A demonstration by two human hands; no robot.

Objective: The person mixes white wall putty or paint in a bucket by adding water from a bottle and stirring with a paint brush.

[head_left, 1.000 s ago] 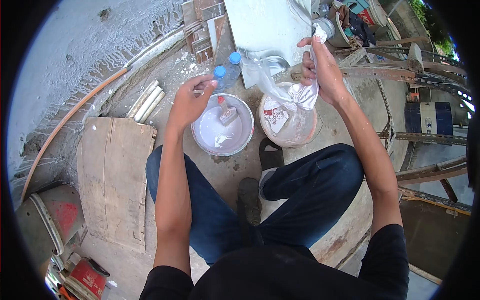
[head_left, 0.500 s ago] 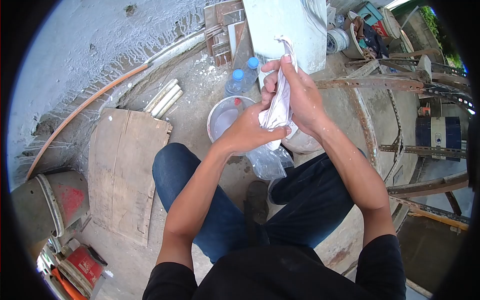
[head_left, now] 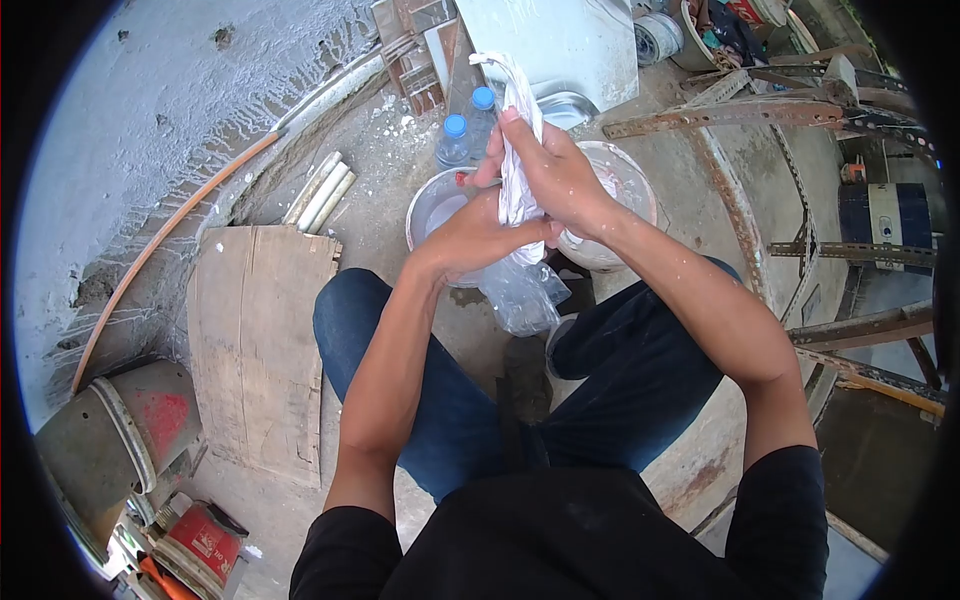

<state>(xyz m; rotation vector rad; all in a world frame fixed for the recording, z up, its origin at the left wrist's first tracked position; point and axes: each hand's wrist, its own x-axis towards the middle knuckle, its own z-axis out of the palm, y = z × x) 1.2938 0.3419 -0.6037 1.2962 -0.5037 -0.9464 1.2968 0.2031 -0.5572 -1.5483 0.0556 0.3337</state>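
Both my hands grip a clear plastic bag (head_left: 522,288) smeared with white paint, held upright above my knees. My right hand (head_left: 552,175) clasps its twisted upper part, whose white end sticks out above my fingers. My left hand (head_left: 478,240) squeezes the bag just below, and its clear lower part hangs under my left hand. Behind my hands stand two white buckets: the left bucket (head_left: 428,205) holds white paint, the right bucket (head_left: 628,180) is paint-smeared inside.
Two blue-capped water bottles (head_left: 455,140) stand behind the buckets, near a leaning board (head_left: 560,45). A plywood sheet (head_left: 255,340) lies at left with white pipes (head_left: 318,188) beyond it. Rusty metal frames (head_left: 760,115) fill the right side. A red-and-grey drum (head_left: 120,430) lies lower left.
A second ago only my right hand held the bag, over the right bucket. My left hand has joined it, and both now clasp the twisted bag nearer my body.
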